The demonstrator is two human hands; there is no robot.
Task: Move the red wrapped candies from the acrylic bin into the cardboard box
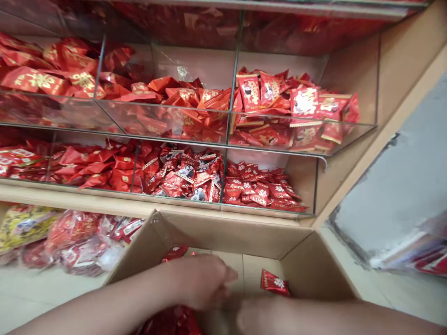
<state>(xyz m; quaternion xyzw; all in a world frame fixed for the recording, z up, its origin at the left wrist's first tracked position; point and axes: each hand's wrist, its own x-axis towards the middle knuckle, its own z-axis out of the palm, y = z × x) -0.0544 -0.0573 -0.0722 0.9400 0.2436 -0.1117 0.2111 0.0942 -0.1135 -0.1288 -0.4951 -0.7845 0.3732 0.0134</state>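
My left hand [204, 281] is over the inside of an open cardboard box [223, 232], smeared by motion. Its fingers look bent, but whether they hold anything does not show. Low in the box and close to it, my right hand [260, 314] is even more blurred, with its fingers hidden. A red candy packet [275, 282] with white print lies on the box floor, just beyond my right hand. Another red packet [175, 252] shows behind my left wrist. Beneath my left forearm is a heap of dark red packets [171, 321], partly covered.
Behind the box stands a wooden shelf with clear dividers, holding red candy packets [307, 102] above and smaller red packets [258, 186] below. Bagged goods [77, 237] lie on the floor at left. A grey wall [401, 186] rises at right, with blurred packages [419, 251] by it.
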